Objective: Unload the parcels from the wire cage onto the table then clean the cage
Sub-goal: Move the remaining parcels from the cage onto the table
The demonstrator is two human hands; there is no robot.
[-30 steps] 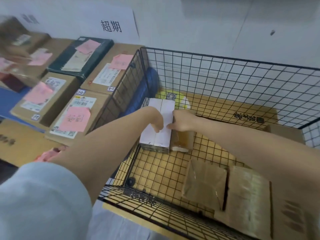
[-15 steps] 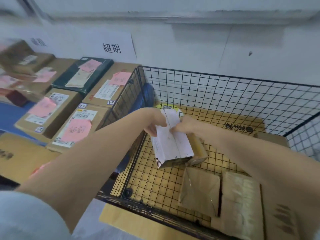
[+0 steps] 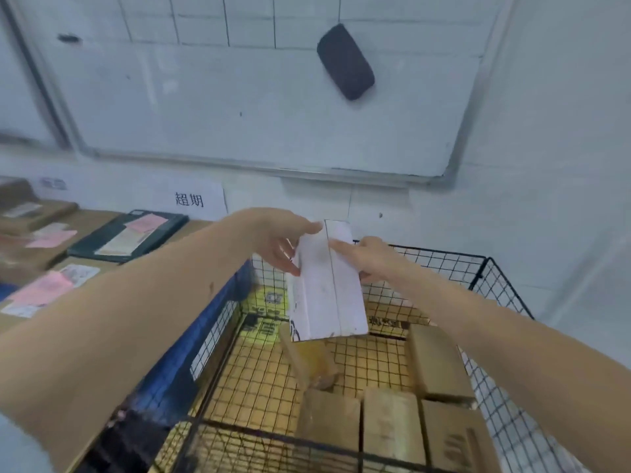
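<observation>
1. White parcel (image 3: 327, 288): held in the air above the wire cage (image 3: 444, 259), tilted, its lower end toward 6 o'clock.
2. Left hand (image 3: 276, 244): fingers (image 3: 290, 266) curled round the parcel's edge at 10 o'clock, thumb on top.
3. Right hand (image 3: 372, 259): fingers pinching the edge at 2 o'clock, forefinger flat on the face.
4. Brown parcels (image 3: 392, 428): on the cage floor, at 5 o'clock from the white parcel.

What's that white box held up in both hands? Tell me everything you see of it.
The white parcel is a flat oblong box, seemingly cardboard, with a straight seam down its face, grey smudges and dark marks at its lower left corner. It hangs tilted above the wire cage. The left hand grips its upper left edge, the right hand its upper right edge.
</observation>
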